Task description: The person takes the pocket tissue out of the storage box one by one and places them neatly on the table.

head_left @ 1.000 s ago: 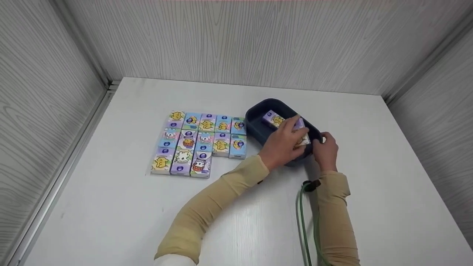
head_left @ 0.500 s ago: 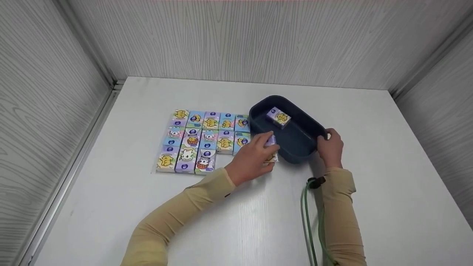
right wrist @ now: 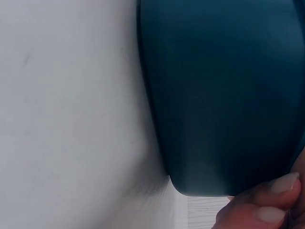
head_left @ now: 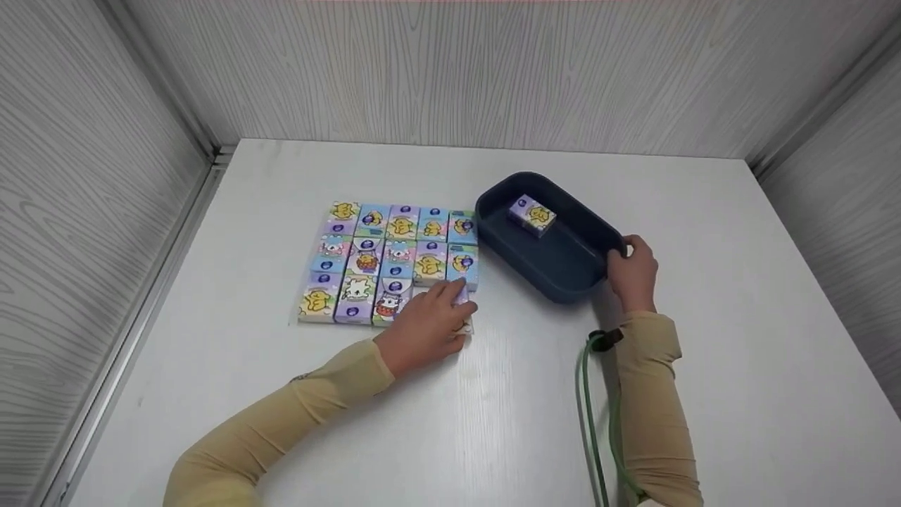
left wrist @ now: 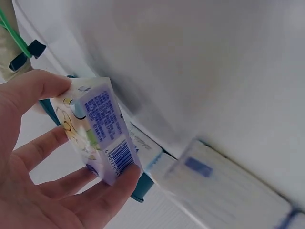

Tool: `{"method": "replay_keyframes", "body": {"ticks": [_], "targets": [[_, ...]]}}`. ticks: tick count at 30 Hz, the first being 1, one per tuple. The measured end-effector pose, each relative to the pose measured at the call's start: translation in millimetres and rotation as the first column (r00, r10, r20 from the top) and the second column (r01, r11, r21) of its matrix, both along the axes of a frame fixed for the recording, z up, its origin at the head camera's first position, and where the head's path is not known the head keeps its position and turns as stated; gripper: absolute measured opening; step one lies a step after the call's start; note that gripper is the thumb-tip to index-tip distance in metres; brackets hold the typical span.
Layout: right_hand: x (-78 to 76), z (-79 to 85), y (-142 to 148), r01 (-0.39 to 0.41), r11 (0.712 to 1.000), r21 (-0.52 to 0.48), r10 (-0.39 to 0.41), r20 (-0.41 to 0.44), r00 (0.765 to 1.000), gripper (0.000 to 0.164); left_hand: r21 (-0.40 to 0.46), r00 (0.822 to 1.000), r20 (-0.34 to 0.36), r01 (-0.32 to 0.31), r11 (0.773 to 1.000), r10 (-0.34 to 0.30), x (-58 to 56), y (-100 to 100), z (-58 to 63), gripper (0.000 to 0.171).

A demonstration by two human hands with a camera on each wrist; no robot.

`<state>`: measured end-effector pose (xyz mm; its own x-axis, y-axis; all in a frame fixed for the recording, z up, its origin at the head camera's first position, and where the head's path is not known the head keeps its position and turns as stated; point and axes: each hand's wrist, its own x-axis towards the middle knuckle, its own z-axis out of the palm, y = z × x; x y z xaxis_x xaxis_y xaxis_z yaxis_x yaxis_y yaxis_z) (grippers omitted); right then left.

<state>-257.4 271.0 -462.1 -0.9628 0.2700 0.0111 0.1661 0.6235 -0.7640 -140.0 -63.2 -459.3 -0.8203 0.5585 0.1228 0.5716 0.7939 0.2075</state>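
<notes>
A small purple tissue pack with cartoon print and a barcode sits between the thumb and fingers of my left hand. In the head view this hand covers most of the pack, at the right end of the front row of laid-out tissue packs. My right hand pinches the near right rim of a dark blue plastic bin. Inside the bin, towards its far left end, lies one purple tissue pack. The right wrist view shows the bin's outer wall and some right fingertips.
The laid-out packs form three close rows on a white table, left of the bin. A green cord runs beside the right forearm. Grey wood-grain panels stand behind and at both sides.
My left hand has taken a tissue pack out of the bin and carried it left to the front row. The right hand stays on the bin's rim; one pack is left inside.
</notes>
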Motion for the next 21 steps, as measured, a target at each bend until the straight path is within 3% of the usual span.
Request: {"method": "replay_keyframes", "body": {"ticks": [9,21], "targets": [[0.6,1.9,-0.1,0.005,1.000,-0.017,-0.005,-0.003,1.000,0.038,-0.094,0.997,0.070,-0.011,0.996,0.017,9.0,-17.4,0.0,0.039],[0.9,0.0,-0.1,-0.008,1.000,-0.022,0.008,-0.011,1.000,0.038,-0.206,0.999,0.010,-0.032,0.978,0.035,17.2,-22.0,0.9,0.033]]}}
